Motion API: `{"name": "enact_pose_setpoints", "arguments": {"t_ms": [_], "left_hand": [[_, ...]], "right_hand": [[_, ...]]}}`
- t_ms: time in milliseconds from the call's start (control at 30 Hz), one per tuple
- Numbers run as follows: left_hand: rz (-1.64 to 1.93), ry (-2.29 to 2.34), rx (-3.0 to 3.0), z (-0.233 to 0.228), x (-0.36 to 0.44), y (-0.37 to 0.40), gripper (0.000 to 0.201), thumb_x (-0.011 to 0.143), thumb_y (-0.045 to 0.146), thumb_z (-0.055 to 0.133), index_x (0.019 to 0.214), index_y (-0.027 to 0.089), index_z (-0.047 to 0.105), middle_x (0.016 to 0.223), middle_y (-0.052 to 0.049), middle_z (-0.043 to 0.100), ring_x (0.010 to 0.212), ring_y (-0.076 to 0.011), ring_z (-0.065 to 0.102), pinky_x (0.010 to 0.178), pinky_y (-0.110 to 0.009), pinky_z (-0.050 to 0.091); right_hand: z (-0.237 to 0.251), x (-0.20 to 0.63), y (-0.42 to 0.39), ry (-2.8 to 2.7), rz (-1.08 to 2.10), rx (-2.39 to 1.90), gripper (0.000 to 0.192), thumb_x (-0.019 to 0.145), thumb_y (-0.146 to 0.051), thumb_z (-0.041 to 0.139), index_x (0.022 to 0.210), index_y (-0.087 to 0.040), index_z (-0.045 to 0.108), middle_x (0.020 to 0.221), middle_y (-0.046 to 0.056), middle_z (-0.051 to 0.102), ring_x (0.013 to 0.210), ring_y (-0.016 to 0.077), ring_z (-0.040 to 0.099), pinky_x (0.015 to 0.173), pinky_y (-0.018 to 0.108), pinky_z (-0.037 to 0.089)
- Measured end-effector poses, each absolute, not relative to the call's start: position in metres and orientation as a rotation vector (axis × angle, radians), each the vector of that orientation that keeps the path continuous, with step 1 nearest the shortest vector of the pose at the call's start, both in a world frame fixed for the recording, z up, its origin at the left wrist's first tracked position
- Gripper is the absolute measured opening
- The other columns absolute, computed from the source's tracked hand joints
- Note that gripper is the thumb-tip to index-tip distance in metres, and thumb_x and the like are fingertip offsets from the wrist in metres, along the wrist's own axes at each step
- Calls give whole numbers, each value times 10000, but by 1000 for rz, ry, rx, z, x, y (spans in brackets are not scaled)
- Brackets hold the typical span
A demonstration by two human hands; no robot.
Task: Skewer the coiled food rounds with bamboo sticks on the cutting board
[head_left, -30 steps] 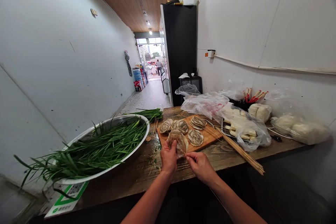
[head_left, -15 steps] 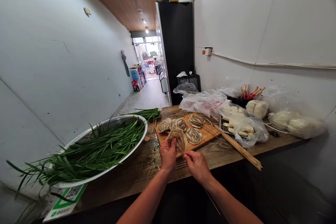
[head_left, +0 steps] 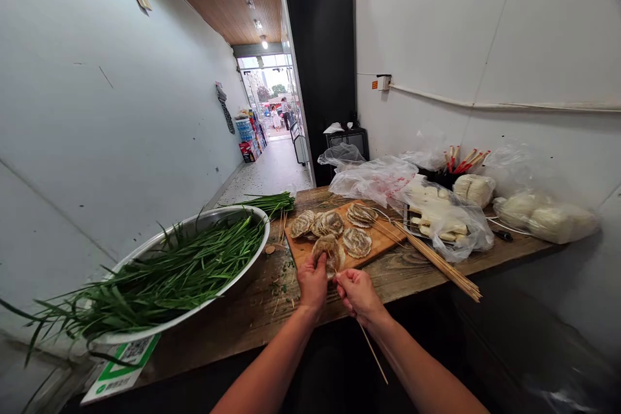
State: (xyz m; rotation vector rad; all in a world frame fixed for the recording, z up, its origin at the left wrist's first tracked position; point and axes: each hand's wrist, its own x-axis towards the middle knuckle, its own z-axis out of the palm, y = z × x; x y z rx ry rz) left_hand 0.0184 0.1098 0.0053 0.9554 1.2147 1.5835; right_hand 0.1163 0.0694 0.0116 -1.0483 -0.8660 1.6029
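Observation:
My left hand (head_left: 312,283) is closed on a thin, round, ruffled brown-beige food piece (head_left: 332,251), thumb on top, at the near edge of a wooden cutting board (head_left: 376,254). Close beside it on the right, my right hand (head_left: 358,292) pinches a thin bamboo skewer (head_left: 373,352). The skewer's long end hangs down past the table edge. Its tip is at the near edge of the held piece; how far it goes in I cannot tell. Several similar ruffled pieces (head_left: 358,242) lie on the board behind my hands.
Left of the board stands a big metal basin (head_left: 266,233) heaped with green chives (head_left: 194,272). A bundle of bamboo skewers (head_left: 436,260) lies at the right, beside a bagged tray of pale food pieces (head_left: 441,223). Plastic bags (head_left: 373,178) and red-tipped sticks (head_left: 468,160) are at the back.
My right hand has shifted slightly, and more of the skewer shows hanging below it. My left hand stays on the same ruffled piece. The whole view has tilted a little.

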Motion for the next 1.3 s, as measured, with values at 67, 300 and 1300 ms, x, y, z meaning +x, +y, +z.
{"name": "enact_pose_setpoints", "arguments": {"t_ms": [67,300,1300], "left_hand": [[1632,1243,988,2,20,114,182,666,266,668,787,130,664,730,-28,668,674,-140,579,661,-219,430],[1582,1166,850,2,20,123,355,604,334,731,860,107,637,724,-30,661,611,-115,573,618,-223,441],[1143,1086,543,44,3,136,80,774,50,546,772,88,616,638,-43,668,530,-137,614,549,-268,513]], "right_hand": [[13,117,73,-894,1580,-1069,417,612,-565,599,649,-169,475,392,-103,444,228,19,267,231,158,162],[-2,132,73,-1168,1462,-1145,316,725,-470,517,733,-156,547,438,-85,447,289,45,321,313,185,226],[-27,158,75,-1678,673,-1205,333,888,-316,377,645,-166,549,569,-12,494,550,116,459,548,234,302]]}}
